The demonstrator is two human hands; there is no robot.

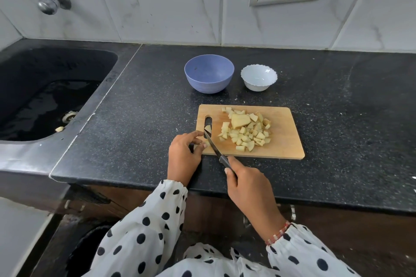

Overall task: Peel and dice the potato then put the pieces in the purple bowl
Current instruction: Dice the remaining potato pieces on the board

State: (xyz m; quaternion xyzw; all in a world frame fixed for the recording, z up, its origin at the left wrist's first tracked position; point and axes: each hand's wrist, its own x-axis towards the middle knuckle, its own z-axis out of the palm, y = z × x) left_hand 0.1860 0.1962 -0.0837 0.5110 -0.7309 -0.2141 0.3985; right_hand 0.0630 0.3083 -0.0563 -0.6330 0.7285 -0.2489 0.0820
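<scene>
Now we are dicing on the cutting board [286, 141]: our left hand [183, 153] is pinching a small potato piece [203, 145] at the board's near left corner, while our right hand [247, 186] is gripping the knife [212, 145], its blade just right of the fingertips. We are judging it wise to keep those fingertips tucked back. The diced pile [245, 132] and one large chunk [240, 120] are lying mid-board; the purple bowl [209, 77], beyond the board, is holding no pieces.

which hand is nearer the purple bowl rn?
Left. The left hand sits at the cutting board's near-left corner, almost straight below the purple bowl. The right hand, gripping the knife, is nearer the counter's front edge.
</scene>
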